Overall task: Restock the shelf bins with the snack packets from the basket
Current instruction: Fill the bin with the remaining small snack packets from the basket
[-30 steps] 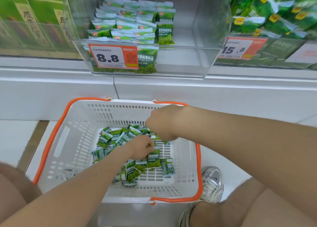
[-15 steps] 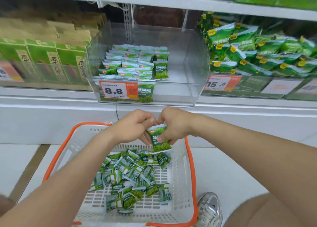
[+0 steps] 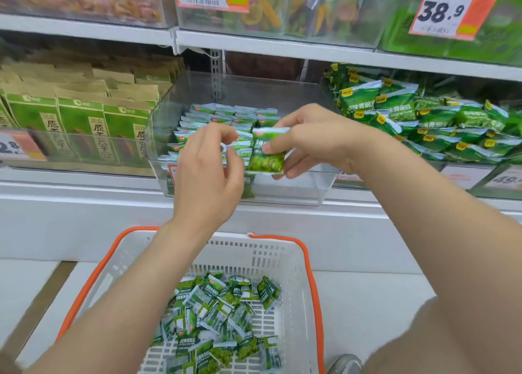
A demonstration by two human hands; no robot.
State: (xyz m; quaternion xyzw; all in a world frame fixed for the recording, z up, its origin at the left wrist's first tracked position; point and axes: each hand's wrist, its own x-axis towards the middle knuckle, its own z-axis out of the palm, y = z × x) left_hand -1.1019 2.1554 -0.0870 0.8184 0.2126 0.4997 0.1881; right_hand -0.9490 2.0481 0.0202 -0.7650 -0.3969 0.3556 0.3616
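Because only light, soft goods are handled, no force is judged to be needed anywhere. The white shelf (image 3: 84,195) is made of smooth painted metal, it seems, and on it a clear bin (image 3: 305,187) of stiff, glossy plastic is placed, with rounded corners and an open top. Its left half is filled with flat rows of packets (image 3: 214,113), while room is seen in the right half. Below, on the floor (image 3: 367,303), a white basket (image 3: 248,256) of perforated hard plastic with an orange rim is set, and a loose heap of packets (image 3: 220,317) is seen in it, so much restocking is judged to remain. The right hand (image 3: 313,136) is held up in front of the bin and is clamped on one green packet (image 3: 265,154): the thumb is pressed on the front, the other fingers are laid behind. The left hand (image 3: 206,170) is held just beside it, with fingers loosely curled and nothing gripped. The packet is a small pillow-shaped pouch of shiny film, with crimped flat seals at top and bottom. It is expected to be slippery and to crumple easily, and its contents may be crushed by a hard squeeze. It is best taken lightly by the flat faces or by a sealed edge.
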